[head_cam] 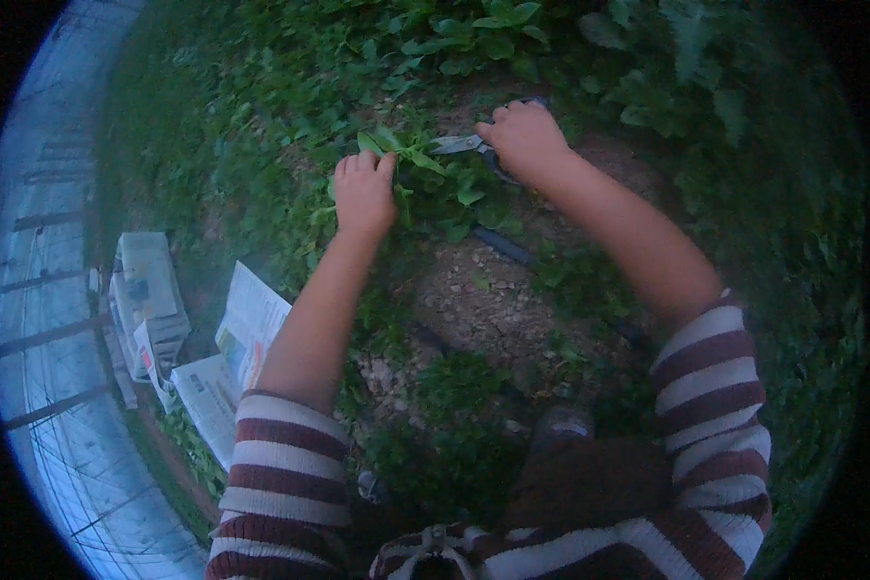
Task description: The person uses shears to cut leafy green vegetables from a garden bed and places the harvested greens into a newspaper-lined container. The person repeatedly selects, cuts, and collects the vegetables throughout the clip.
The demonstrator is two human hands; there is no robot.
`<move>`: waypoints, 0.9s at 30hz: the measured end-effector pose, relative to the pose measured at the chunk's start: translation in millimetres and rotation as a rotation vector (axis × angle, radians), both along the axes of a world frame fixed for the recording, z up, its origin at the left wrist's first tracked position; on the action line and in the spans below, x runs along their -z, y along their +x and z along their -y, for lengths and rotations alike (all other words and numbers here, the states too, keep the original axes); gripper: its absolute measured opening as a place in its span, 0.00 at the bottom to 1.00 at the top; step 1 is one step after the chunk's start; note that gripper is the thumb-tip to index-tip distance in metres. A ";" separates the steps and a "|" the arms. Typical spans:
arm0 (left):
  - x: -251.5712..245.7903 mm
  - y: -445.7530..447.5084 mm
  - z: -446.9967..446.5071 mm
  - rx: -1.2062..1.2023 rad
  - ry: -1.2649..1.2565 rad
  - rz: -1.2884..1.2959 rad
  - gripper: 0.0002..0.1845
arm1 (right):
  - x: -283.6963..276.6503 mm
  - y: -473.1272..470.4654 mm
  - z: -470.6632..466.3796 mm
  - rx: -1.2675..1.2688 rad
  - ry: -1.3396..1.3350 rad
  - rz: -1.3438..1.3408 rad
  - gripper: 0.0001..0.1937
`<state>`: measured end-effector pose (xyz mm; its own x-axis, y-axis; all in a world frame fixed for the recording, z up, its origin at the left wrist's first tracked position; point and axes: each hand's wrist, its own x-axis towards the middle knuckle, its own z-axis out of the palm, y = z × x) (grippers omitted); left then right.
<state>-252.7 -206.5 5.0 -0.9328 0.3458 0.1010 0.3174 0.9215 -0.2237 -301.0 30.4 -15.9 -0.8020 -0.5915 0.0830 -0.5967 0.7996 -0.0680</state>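
My left hand (pixel 364 192) grips a light green leafy plant (pixel 409 154) at the upper middle of the view, its fingers closed on the leaves. Just to the right of that plant, my right hand (pixel 525 138) holds a pair of scissors (pixel 460 144) with dark handles. The metal blades point left, and their tips reach the plant's right side. Whether the tips touch a stem cannot be told. More low leaves grow beneath the blades.
Dry, crumbly soil (pixel 486 312) with a dark pipe (pixel 504 245) lies below the hands. Dense green plants (pixel 290 94) surround it. Printed paper sheets (pixel 250 319) and a pale box-like container (pixel 148 283) are at the left, near a translucent sheeting wall (pixel 51 290).
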 end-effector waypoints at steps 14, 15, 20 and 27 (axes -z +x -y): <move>7.9 -5.5 9.2 -0.084 0.079 -0.162 0.20 | -14.1 23.1 -26.8 0.200 -0.193 0.323 0.16; 8.9 -4.9 15.7 -0.102 0.109 -0.201 0.19 | -16.3 29.3 -41.9 0.246 -0.283 0.315 0.18; 8.7 4.5 41.4 -0.397 0.896 -0.343 0.10 | 2.2 34.6 -104.3 0.766 -0.569 0.465 0.31; -13.6 57.4 37.1 -0.116 0.773 -0.184 0.08 | 62.1 -2.5 -71.6 1.046 -0.684 0.415 0.27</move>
